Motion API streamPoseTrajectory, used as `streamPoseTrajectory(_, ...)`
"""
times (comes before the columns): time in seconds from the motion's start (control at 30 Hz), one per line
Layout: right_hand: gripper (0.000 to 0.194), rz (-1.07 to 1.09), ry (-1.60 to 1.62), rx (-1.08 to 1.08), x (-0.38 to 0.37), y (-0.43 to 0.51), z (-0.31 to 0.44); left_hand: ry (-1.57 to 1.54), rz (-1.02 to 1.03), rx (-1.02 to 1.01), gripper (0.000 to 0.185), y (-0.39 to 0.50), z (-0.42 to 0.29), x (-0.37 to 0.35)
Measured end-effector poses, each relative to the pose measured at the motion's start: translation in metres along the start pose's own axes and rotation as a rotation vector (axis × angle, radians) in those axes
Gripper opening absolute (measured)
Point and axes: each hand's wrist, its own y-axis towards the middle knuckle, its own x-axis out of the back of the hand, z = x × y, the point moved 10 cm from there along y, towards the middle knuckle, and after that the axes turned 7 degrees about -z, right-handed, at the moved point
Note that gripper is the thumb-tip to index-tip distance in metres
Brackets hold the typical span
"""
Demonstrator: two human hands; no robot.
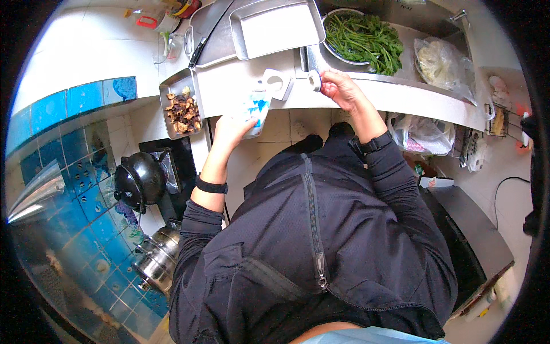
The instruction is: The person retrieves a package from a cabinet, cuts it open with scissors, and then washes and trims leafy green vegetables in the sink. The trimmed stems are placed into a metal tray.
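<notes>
My left hand [234, 128] grips a white-and-blue plastic packet [259, 109] over the counter's front edge. Just past the packet, a white container [284, 88] with a round opening stands on the counter [253, 69]. Between the thumb and fingers of my right hand [343, 89] is a small white round piece [315, 81] with a dark rim, perhaps a lid, held apart from the container. To the left of the packet, a metal tray [197, 81] holds dried brown slices [182, 112], possibly mushrooms.
A kitchen knife [210, 32] lies across a metal tray beside another shallow tray [275, 28]. Leafy greens [365, 41] fill a bowl in the sink, near a clear plastic bag [444, 64]. A black pot [139, 180] and a steel pot [159, 253] stand left.
</notes>
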Motion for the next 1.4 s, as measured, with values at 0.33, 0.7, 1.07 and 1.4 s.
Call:
streamPoseTrajectory(0.33, 0.012, -0.068, 0.032, -0.009, -0.006, -0.008, 0.002, 0.130, 0.024, -0.038, 0.050, 0.008, -0.013, 0.007)
streamPoseTrajectory(0.7, 0.015, -0.021, 0.008, -0.007, -0.001, -0.005, -0.001, 0.170, 0.024, -0.096, 0.048, 0.018, -0.017, 0.003)
streamPoseTrajectory(1.07, 0.010, -0.053, 0.042, -0.007, -0.001, -0.010, 0.006, 0.229, 0.087, -0.099, 0.051, 0.026, -0.041, 0.003)
streamPoseTrajectory(1.4, 0.011, -0.034, -0.005, -0.004, 0.005, -0.005, 0.002, 0.371, 0.083, -0.176, 0.047, 0.035, -0.056, 0.003)
